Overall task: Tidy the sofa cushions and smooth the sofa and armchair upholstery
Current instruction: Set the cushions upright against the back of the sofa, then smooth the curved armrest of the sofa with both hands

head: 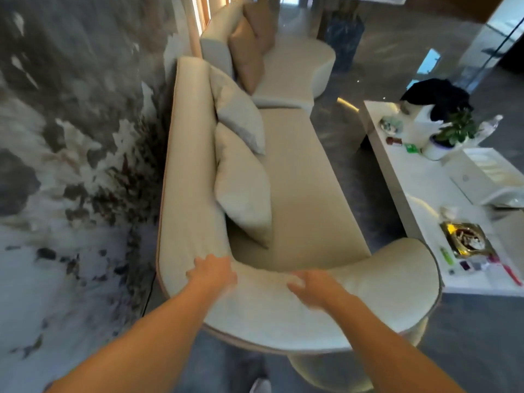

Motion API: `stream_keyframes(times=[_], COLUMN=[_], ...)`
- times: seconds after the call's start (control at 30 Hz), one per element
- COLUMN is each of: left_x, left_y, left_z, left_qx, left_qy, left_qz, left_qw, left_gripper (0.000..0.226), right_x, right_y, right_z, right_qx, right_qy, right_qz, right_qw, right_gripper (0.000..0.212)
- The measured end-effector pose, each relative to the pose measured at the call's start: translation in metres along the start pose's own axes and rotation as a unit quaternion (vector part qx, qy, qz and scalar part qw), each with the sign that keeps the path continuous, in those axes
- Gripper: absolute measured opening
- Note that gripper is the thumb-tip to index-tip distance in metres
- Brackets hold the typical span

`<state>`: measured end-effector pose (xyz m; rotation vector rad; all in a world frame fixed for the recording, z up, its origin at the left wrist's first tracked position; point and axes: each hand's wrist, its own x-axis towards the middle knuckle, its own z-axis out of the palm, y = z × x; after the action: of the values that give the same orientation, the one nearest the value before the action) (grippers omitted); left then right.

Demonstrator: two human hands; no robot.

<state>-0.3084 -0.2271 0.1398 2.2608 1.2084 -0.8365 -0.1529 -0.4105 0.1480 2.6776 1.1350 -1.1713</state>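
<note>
A: Item one, our left hand: bare, no glove, no ring or watch that we can make out.

B: Item two, our right hand: likewise bare, its fingers blurred.

A: Item three, our forearms: uncovered the whole way to the lower edge of the view, with no sleeve or cuff showing.

B: Item four, our shoe: one pale toe at the bottom edge. Details too small to list.

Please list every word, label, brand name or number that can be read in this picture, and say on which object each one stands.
No text can be read in this view.
Green packet on the white coffee table: any print is too small to read.
Small cards near the ashtray: too blurred to read.
Bottle: label not legible.
Sofa and cushions: no lettering visible.
</note>
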Motion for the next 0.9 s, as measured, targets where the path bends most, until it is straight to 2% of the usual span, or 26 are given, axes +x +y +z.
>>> stream_keyframes(times=[0.07, 0.13, 0.27, 0.37, 0.43, 0.53, 0.63, 0.73, 0.9], left_x=[-0.023, -0.033, -0.025, -0.003, 0.008, 0.010, 0.005, 0.005, 0.020], left_y=[-0.005, -0.004, 0.021, 0.027, 0.026, 0.023, 0.020, 0.020, 0.011], left_z=[0.042, 0.071, 0.108, 0.134, 0.139, 0.139, 0.135, 0.133, 0.123], left_qx=[0.001, -0.012, -0.042, -0.038, -0.042, -0.050, -0.058, -0.068, -0.067], left_qy=[0.044, 0.125, 0.199, 0.309, 0.376, 0.402, 0.412, 0.414, 0.419], left_qz=[0.005, 0.011, -0.028, -0.071, -0.071, -0.042, -0.034, -0.015, 0.001], left_qw=[0.999, 0.992, 0.979, 0.947, 0.923, 0.913, 0.909, 0.908, 0.905], left_gripper=[0.045, 0.055, 0.072, 0.079, 0.079, 0.078, 0.077, 0.077, 0.078], right_x=[-0.010, -0.015, -0.010, 0.010, 0.018, 0.015, 0.008, -0.001, 0.004], right_y=[0.011, 0.019, 0.036, 0.046, 0.048, 0.050, 0.038, 0.029, 0.015], right_z=[0.041, 0.069, 0.094, 0.115, 0.122, 0.122, 0.120, 0.116, 0.115], right_qx=[-0.019, -0.038, -0.094, -0.104, -0.086, -0.101, -0.112, -0.065, -0.057], right_qy=[-0.018, 0.035, 0.121, 0.239, 0.309, 0.331, 0.345, 0.375, 0.397], right_qz=[-0.003, -0.014, -0.048, -0.069, -0.082, -0.096, -0.071, -0.071, -0.066], right_qw=[1.000, 0.999, 0.987, 0.963, 0.944, 0.933, 0.929, 0.922, 0.914], right_gripper=[0.057, 0.057, 0.063, 0.071, 0.073, 0.073, 0.071, 0.064, 0.063])
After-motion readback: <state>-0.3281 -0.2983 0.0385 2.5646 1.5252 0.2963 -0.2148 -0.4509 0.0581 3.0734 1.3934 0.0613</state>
